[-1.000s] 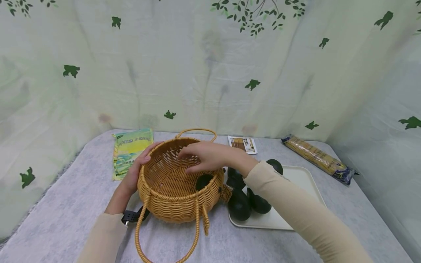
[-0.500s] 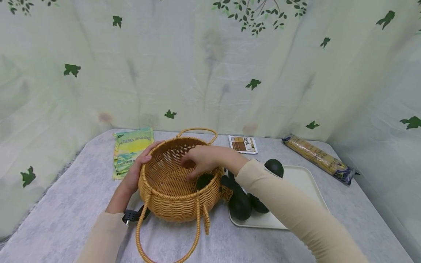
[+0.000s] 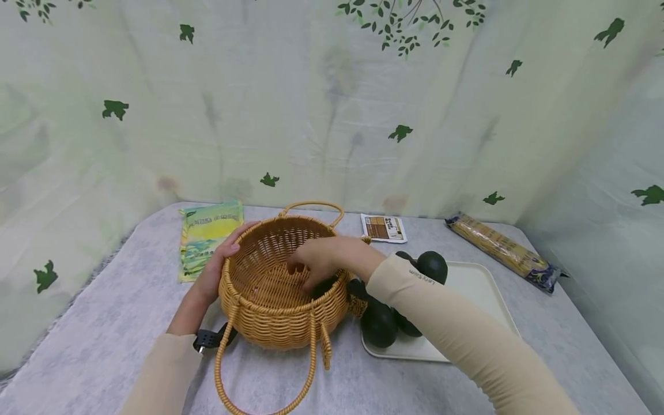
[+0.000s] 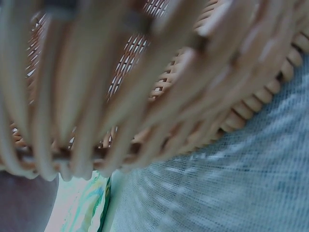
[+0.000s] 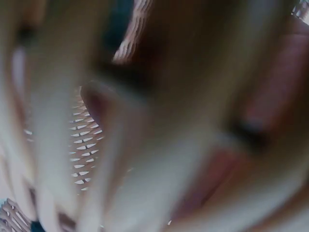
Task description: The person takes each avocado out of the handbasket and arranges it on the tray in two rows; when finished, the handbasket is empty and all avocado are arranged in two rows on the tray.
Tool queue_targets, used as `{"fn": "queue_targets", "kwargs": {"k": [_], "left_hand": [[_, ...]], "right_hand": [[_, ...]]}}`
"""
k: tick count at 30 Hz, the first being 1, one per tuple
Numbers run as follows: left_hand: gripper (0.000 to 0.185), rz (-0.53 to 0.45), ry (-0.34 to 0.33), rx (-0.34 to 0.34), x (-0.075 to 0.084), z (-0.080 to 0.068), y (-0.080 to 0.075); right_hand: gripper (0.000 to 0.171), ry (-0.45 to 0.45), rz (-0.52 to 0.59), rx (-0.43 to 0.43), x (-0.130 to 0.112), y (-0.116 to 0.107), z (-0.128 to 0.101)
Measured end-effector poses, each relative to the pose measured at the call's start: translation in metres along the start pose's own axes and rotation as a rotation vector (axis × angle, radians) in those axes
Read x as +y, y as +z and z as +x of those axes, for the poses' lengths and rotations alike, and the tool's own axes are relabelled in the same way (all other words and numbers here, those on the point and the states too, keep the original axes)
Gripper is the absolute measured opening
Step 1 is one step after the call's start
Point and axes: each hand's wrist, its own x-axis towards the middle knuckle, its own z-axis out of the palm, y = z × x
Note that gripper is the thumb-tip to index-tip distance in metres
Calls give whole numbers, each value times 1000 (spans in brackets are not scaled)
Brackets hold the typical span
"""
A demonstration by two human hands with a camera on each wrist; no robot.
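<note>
My left hand (image 3: 215,275) grips the rim of the wicker basket (image 3: 275,323) at frame centre on the tabletop (image 3: 104,346). My right hand (image 3: 324,260) reaches inside, fingers curled over a dark avocado (image 3: 323,286); I cannot tell whether they grip it.

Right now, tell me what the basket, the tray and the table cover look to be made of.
Basket: woven wicker or rattan, tan with a slight sheen; round strands and gaps show in the left wrist view.
Tray: probably plastic, smooth matte cream with a rounded raised rim.
Table cover: pale grey cloth, matte; fine weave visible up close.
</note>
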Motion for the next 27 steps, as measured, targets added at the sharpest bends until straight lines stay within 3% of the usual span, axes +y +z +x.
{"fn": "queue_targets", "kwargs": {"k": [19,27], "left_hand": [[58,-14,2,-10,-1,1,1],[58,-10,2,-6,-1,1,1]], "right_hand": [[60,50,-55,-99,-7,7,2],[65,114,-123,-129,-11,9,3]]}}
